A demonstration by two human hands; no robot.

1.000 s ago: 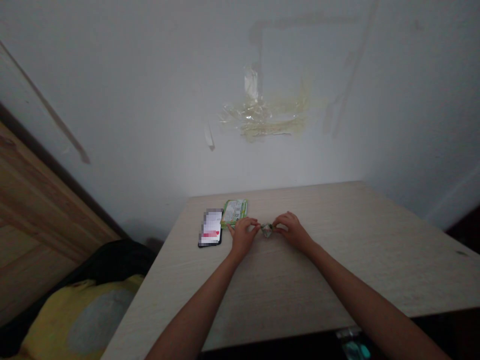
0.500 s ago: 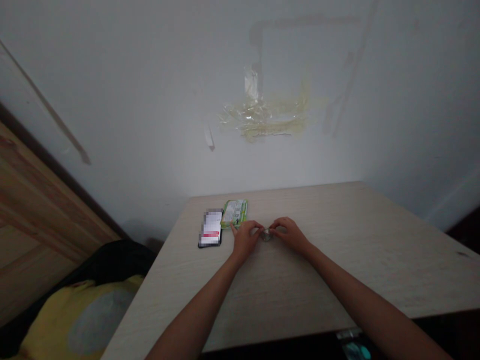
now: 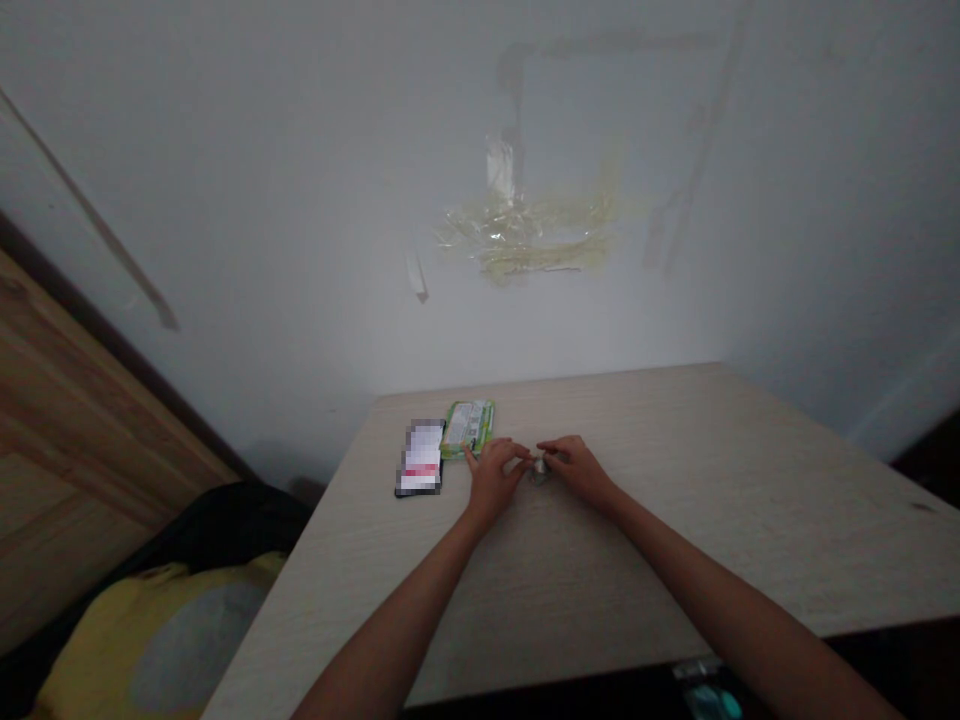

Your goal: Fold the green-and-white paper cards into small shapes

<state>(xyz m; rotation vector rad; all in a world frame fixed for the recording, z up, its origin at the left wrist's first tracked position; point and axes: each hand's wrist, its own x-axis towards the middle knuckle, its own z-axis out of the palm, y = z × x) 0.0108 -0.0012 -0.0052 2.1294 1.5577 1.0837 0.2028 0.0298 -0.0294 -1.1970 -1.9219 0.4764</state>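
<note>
Between my fingertips is a small shiny, silvery-grey thing [image 3: 539, 469], low over the tabletop or resting on it; it is too small to tell its kind. My left hand [image 3: 496, 480] pinches at its left side, with finger and thumb brought together. From the right, the thumb and fingers of my right hand [image 3: 583, 470] close on its other side. A flat green and white packet [image 3: 468, 428] lies just behind my left hand. Left of the packet is a phone [image 3: 421, 458] with a lit screen, partly blurred out.
The pale wooden table [image 3: 675, 480] stands against a white wall [image 3: 300, 200] bearing old tape [image 3: 540, 235]. A yellow and grey plush-looking item [image 3: 165, 630] sits below at the left, near wooden panelling [image 3: 67, 450]. Something teal [image 3: 716, 700] shows under the front edge.
The small shiny thing has shifted slightly right and shows more upright between my fingers. My right fingers have changed their hold a little; the packet and phone stay put.
</note>
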